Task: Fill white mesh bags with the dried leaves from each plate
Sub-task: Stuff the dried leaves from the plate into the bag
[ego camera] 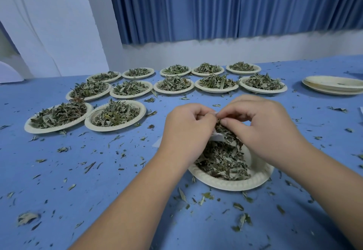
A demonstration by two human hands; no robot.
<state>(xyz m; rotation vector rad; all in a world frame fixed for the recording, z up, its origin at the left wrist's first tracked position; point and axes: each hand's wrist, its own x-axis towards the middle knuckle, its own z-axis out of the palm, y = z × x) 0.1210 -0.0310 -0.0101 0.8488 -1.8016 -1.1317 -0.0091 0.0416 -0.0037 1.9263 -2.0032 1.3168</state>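
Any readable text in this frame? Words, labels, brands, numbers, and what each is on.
None readable. The round cream paper plates, dried leaves, white mesh bag, blue tablecloth and pleated blue curtain all show plain surfaces, with no print, label or number.

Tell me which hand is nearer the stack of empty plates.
Right. The right hand is left of the stack of empty plates; the left hand is farther left.
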